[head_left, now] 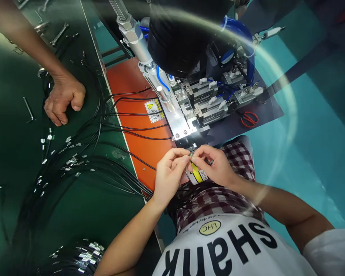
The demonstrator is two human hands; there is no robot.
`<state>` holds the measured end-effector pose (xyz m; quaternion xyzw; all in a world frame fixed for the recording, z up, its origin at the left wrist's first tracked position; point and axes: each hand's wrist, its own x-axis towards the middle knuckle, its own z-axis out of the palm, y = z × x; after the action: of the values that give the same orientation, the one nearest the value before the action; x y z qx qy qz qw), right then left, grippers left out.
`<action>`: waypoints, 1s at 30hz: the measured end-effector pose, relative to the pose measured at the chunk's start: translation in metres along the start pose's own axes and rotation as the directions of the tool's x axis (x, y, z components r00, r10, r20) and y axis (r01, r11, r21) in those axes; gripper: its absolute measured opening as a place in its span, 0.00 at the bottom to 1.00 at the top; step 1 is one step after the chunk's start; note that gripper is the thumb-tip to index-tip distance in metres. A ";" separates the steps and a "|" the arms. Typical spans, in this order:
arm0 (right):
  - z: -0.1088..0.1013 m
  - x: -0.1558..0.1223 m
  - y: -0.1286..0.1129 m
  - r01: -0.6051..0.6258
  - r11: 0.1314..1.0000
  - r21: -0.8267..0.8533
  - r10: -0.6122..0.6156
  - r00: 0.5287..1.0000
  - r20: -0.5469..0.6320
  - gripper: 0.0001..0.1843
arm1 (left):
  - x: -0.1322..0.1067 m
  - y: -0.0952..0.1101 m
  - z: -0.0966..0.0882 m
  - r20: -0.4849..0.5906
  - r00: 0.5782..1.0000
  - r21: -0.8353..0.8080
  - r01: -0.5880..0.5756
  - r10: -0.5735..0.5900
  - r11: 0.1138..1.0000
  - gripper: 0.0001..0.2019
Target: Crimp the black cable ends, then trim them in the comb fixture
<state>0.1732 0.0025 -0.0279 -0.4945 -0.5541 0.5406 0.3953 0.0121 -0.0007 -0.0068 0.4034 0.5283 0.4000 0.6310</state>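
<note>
Glossy black cables [102,119], then our bare left hand [171,168] and bare right hand [215,165], fingertips together.
The cables' metal tips blur at left; both hands pinch a tiny greenish piece [191,156], too small for us to identify; a smooth, rounded black shape [178,42], cut off above, hides part of a silvery metal machine [209,111].

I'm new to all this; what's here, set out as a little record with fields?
Left hand: pinched at a tiny piece, too small to identify
Right hand: pinched at the same spot
Machine: metal, beyond both hands
Black cables: across green table and orange board
Scissors: red-handled, beside machine
Other person's hand: over green table
</note>
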 end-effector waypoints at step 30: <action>0.002 -0.004 -0.002 0.047 0.990 -0.131 -0.053 0.998 -0.042 0.06 | 0.000 -0.003 -0.001 -0.064 0.988 -0.120 0.133 -0.141 0.984 0.08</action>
<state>0.1721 -0.0018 -0.0261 -0.5174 -0.5912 0.4819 0.3880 0.0118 -0.0014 -0.0097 0.3142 0.5531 0.4000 0.6598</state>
